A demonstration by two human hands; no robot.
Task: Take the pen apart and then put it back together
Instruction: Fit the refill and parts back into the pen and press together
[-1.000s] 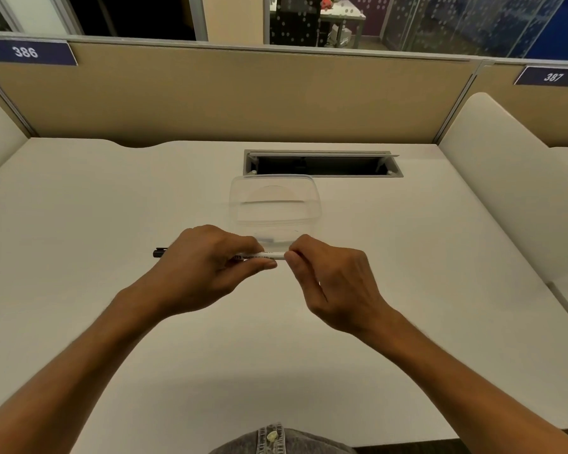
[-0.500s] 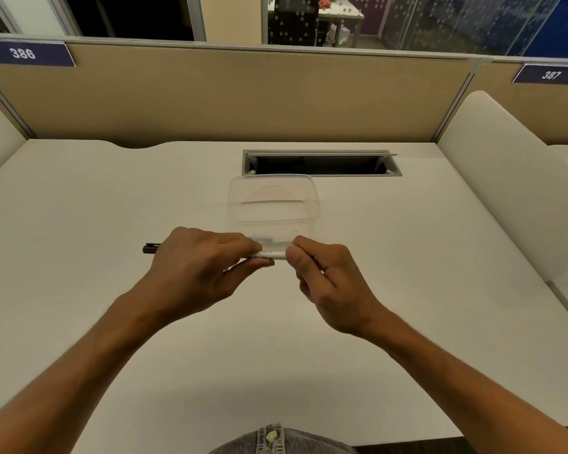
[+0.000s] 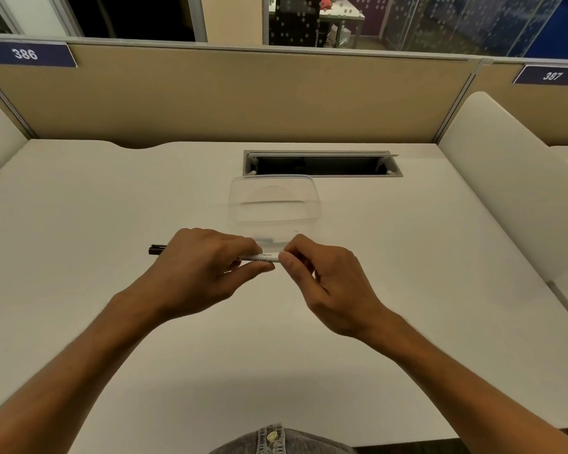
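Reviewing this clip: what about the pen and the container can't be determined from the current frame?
- Head view: the middle of the pen is covered by the left hand.
- Its right end is hidden behind the right hand fingertips, so whether a part is coming off is unclear.
- Barrel print is too small to read fully.
- The clear container: contents, if any, unclear through glare.

Your left hand (image 3: pixel 200 273) covers most of the pen (image 3: pixel 259 257), so you only get the black end poking out left and a bit of white barrel. The barrel print's too small to read. Your right hand (image 3: pixel 325 283) hides the pen's right end.
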